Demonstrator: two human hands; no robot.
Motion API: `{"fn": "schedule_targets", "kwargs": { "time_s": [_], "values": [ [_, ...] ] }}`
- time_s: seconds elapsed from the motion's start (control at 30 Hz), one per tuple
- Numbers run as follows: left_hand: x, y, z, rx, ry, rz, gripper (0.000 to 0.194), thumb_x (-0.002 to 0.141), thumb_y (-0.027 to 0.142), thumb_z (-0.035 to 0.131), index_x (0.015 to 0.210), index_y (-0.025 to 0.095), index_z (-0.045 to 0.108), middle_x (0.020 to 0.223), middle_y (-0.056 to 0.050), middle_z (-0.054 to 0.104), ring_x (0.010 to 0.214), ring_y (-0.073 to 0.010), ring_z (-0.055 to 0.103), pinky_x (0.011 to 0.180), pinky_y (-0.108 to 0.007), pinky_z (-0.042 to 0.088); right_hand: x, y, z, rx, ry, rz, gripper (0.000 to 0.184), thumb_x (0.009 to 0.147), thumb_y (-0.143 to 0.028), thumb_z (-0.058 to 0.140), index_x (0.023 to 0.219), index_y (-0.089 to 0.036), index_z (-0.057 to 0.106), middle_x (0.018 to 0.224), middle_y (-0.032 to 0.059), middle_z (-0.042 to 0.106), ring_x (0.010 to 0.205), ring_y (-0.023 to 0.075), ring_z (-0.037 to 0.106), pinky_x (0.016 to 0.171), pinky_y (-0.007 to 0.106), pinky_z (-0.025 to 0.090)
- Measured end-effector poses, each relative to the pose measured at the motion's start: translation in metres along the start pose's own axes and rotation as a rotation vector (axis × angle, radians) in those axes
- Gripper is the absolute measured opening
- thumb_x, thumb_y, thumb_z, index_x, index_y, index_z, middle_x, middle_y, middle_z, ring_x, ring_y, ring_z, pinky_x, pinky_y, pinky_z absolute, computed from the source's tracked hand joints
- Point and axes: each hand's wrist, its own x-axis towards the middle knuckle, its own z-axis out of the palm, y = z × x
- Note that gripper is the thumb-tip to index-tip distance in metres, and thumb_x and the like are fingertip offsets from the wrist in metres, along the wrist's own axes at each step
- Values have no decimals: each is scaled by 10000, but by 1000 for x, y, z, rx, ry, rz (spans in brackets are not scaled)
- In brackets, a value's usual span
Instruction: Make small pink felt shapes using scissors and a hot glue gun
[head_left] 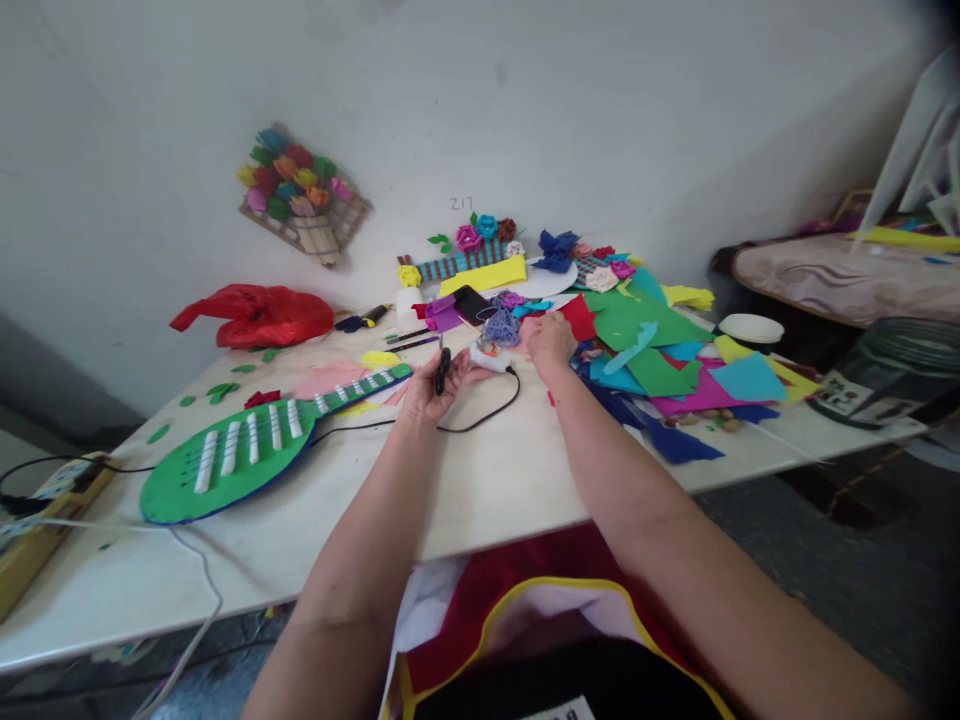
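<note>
In the palm of my left hand lies a small pair of black-handled scissors, its blades pointing away from me. My right hand reaches to the edge of the paper heap, fingers curled down at a piece of pink paper; the fingertips are partly hidden. Between the two hands rests a white glue gun, its black cord looping over the table. A tangle of blue-purple yarn sits just behind it.
A green cardboard guitar lies left, near a red plastic bag and a power strip. Coloured paper scraps pile up right, beside a glass jar. A phone and yellow crepe paper lie behind.
</note>
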Motion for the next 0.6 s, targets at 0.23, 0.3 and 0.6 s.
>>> {"fn": "schedule_targets", "kwargs": {
  "time_s": [0.23, 0.3, 0.6],
  "values": [
    [-7, 4, 3, 25, -149, 16, 209, 790, 175, 409, 644, 145, 555, 1092, -149, 642, 1143, -256, 538, 945, -439, 450, 0, 1, 5, -65, 34, -120, 293, 784, -251, 457, 905, -122, 691, 1171, 173, 565, 1028, 329, 462, 855, 467, 317],
    [-9, 5, 4, 44, -148, 28, 185, 775, 175, 418, 648, 148, 550, 1122, -147, 630, 1158, -259, 524, 951, -455, 440, 0, -2, 4, -45, 44, -134, 299, 808, -209, 410, 895, -122, 682, 1048, 175, 617, 998, 305, 484, 856, 450, 307],
    [-6, 7, 1, 28, -180, 44, 159, 770, 197, 464, 642, 153, 547, 1120, -149, 631, 1159, -276, 521, 947, -479, 425, -20, -33, 3, 168, -55, -399, 308, 806, -174, 412, 995, -139, 653, 933, 113, 668, 913, 227, 557, 844, 340, 347]
  ]
}}
